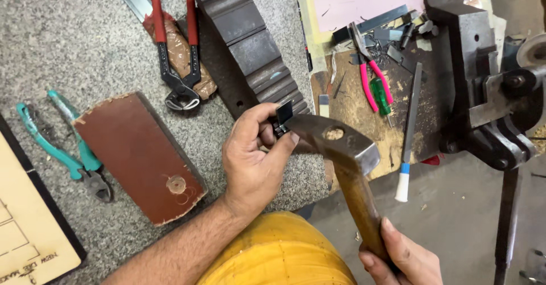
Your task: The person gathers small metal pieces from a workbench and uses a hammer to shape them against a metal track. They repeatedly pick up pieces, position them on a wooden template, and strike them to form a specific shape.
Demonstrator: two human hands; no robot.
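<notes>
My left hand (253, 160) pinches a small dark metal piece (282, 116) between thumb and fingers, above the edge of the grey granite bench (68, 40). My right hand (401, 256) grips the wooden handle of a hammer (335, 143) near its lower end. The hammer's steel head lies level, and its narrow end touches the small piece. Part of my right hand is cut off by the frame's bottom edge.
A brown block (139, 157) and teal pliers (68, 148) lie to the left. Red-handled cutters (176, 40) and a stepped dark steel block (250, 46) lie behind. A bench vise (483, 80), a file (409, 131) and pink pliers (369, 74) are at right.
</notes>
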